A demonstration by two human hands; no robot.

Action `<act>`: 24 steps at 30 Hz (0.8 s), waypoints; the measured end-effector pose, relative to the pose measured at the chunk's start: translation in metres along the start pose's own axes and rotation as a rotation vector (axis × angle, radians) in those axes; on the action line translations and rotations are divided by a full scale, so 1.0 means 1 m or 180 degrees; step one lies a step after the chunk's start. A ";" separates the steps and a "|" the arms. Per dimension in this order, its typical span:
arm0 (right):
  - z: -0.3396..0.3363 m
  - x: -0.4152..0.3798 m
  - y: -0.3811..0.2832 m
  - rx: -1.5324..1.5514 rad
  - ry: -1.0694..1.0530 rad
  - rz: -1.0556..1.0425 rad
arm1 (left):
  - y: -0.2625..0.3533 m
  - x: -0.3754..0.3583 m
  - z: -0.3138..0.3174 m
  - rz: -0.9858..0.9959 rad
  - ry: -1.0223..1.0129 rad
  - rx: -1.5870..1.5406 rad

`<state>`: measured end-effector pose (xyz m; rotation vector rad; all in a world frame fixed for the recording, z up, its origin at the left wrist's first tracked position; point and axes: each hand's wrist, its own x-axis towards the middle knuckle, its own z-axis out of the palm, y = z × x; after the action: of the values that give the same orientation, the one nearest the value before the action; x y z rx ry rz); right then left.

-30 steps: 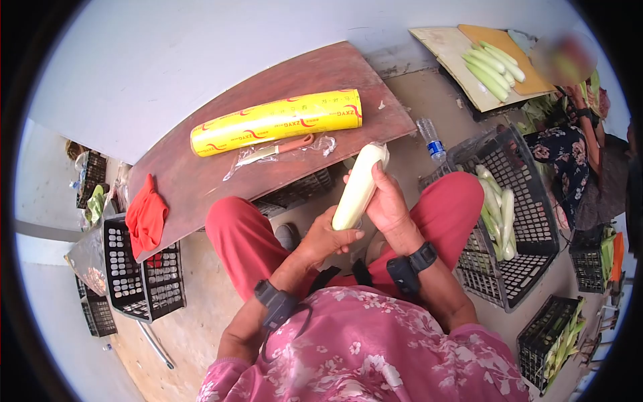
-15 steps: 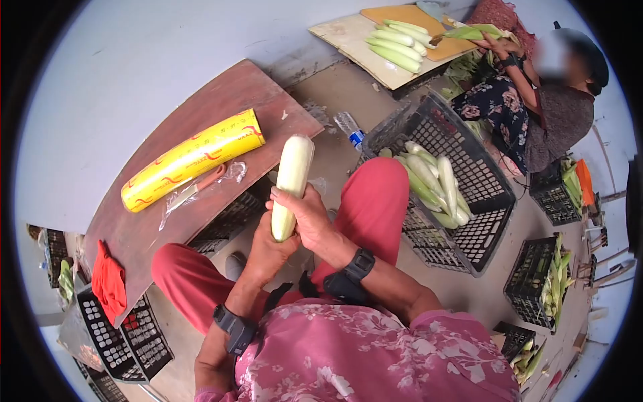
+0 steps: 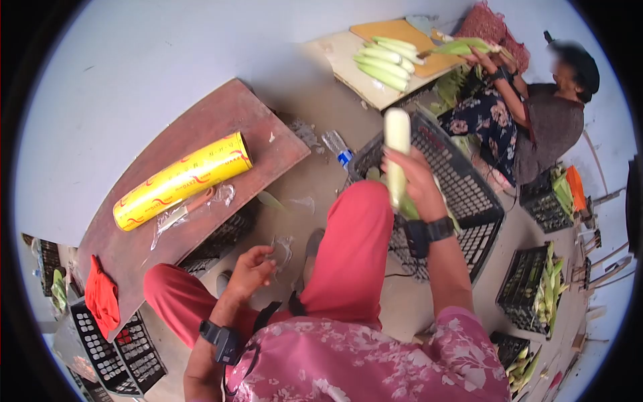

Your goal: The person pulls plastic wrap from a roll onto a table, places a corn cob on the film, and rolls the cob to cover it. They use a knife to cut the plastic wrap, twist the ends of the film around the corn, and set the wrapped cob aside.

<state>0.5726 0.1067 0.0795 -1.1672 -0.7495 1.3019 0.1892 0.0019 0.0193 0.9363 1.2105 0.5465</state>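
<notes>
My right hand (image 3: pixel 416 179) is wrapped round a pale ear of corn (image 3: pixel 398 130), held upright over the near side of a black plastic crate (image 3: pixel 459 151). Other ears in that crate are mostly hidden behind my hand and forearm. My left hand (image 3: pixel 251 269) hangs above the floor between my knees, its fingers loosely bent and apart with nothing in them. On the brown table (image 3: pixel 268 144) lies a yellow printed roll (image 3: pixel 182 181). Beside it are a knife (image 3: pixel 175 216) and a crumpled piece of clear film (image 3: pixel 224 194).
A person (image 3: pixel 549 127) sits at the upper right, handling a leafy ear of corn (image 3: pixel 465 47) beside a board (image 3: pixel 345 57) with several peeled ears. Crates of corn (image 3: pixel 526 291) line the right side. A plastic bottle (image 3: pixel 337 146) lies near the crate. A red cloth (image 3: pixel 102 298) hangs off the table.
My two hands have parted. The right one has carried the ear of corn rightward to the crate, while the left has let go and dropped lower and to the left.
</notes>
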 end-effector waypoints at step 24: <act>-0.111 0.088 0.051 -0.4655 0.0098 -0.0908 | 0.053 -0.020 -0.107 -0.0055 0.0353 0.0234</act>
<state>0.6743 0.1614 -0.0172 -2.0435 -1.8827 0.3229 0.0881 0.0477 0.0678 0.9671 1.3448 0.5490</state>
